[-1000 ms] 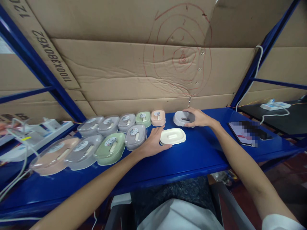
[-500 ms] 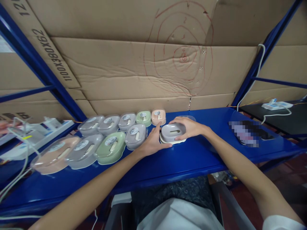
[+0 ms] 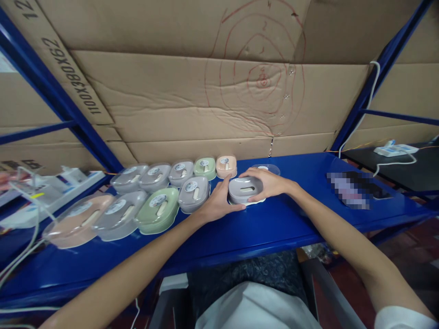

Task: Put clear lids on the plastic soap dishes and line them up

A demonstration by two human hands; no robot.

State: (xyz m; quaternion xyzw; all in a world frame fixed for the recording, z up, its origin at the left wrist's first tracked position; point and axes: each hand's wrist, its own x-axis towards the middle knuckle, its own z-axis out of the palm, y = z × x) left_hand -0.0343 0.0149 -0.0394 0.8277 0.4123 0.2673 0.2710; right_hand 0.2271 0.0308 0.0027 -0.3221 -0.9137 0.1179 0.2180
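A small grey plastic box [image 3: 240, 194], rounded at the corners and with a pale piece in the slot on its top, sits low over a thin white rim on the blue table. My right hand [image 3: 265, 183] grips it from the right, fingers over the far edge and thumb at the front. Around the left side curves my left hand [image 3: 219, 201], its thumb along the front edge and its fingers by the far left corner. A clear plastic cover [image 3: 267, 169] with a round label lies behind my right hand, partly hidden by it.
Left of my hands stand two rows of covered boxes, among them a green box [image 3: 158, 211], a peach box [image 3: 226, 167] and a grey box [image 3: 194, 194]. White power strips [image 3: 82, 183] with cables lie far left. A phone [image 3: 380, 194] rests at right. Cardboard [image 3: 164, 91] backs the table [image 3: 291, 224].
My right hand has brought the grey box down and slightly left, so less of the white base shows under it. My left hand stays in place.
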